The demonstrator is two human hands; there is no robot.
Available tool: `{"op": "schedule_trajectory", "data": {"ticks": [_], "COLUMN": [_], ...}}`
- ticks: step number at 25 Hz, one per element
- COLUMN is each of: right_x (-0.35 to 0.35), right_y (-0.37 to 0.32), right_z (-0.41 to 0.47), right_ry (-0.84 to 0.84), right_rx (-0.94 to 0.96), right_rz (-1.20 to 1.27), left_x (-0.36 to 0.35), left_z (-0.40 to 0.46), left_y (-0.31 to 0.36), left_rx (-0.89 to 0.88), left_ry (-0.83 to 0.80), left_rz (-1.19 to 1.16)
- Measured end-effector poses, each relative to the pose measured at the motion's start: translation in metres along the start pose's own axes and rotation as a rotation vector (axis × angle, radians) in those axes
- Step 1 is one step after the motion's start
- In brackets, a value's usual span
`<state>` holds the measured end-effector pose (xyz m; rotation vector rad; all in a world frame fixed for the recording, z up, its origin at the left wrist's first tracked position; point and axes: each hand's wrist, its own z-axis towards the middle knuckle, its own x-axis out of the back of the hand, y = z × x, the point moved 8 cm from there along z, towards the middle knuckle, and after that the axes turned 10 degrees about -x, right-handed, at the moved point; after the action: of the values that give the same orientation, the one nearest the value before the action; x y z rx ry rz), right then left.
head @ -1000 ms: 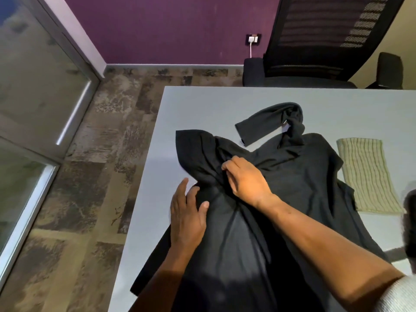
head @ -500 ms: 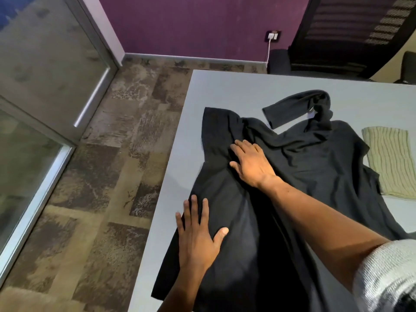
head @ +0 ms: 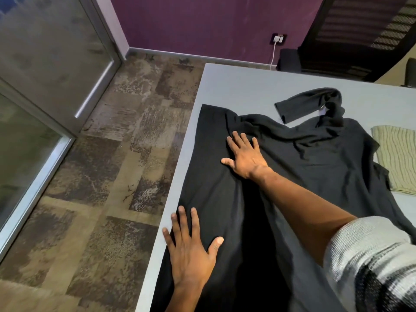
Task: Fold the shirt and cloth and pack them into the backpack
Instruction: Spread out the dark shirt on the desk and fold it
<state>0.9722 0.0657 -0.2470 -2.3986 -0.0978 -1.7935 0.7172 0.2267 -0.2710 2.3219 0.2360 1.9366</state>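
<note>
Fingers of our left hand (head: 191,253) lie spread and flat, pressing the near left edge of the black shirt (head: 304,176) on the table (head: 236,86). Farther up, our right hand (head: 244,154) presses flat beside the shoulder. Shirt's long axis runs away from us; the loose sleeve (head: 301,103) and striped cloth (head: 398,158) lie rightward, nearer our right hand.
</note>
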Motion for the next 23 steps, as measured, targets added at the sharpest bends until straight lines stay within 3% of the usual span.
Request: {"op": "schedule_trajectory", "data": {"ticks": [5, 8, 12, 17, 23], "right_x": [-0.007, 0.015, 0.044, 0.067, 0.067], "right_y": [-0.024, -0.001, 0.081, 0.194, 0.323], "right_z": [-0.009, -0.023, -0.044, -0.049, -0.046], "right_ry": [-0.008, 0.193, 0.478, 0.567, 0.646], "right_rx": [0.049, 0.052, -0.076, -0.315, -0.699], "right_rz": [0.146, 0.357, 0.431, 0.42, 0.925], "left_x": [0.006, 0.024, 0.05, 0.069, 0.081], "left_z": [-0.002, 0.02, 0.088, 0.203, 0.305], "left_y": [-0.002, 0.018, 0.06, 0.094, 0.09], "left_rx": [0.0, -0.092, -0.252, -0.352, -0.25], "left_ry": [0.037, 0.086, 0.165, 0.13, 0.13], "left_rz": [-0.021, -0.048, -0.149, -0.14, -0.19]}}
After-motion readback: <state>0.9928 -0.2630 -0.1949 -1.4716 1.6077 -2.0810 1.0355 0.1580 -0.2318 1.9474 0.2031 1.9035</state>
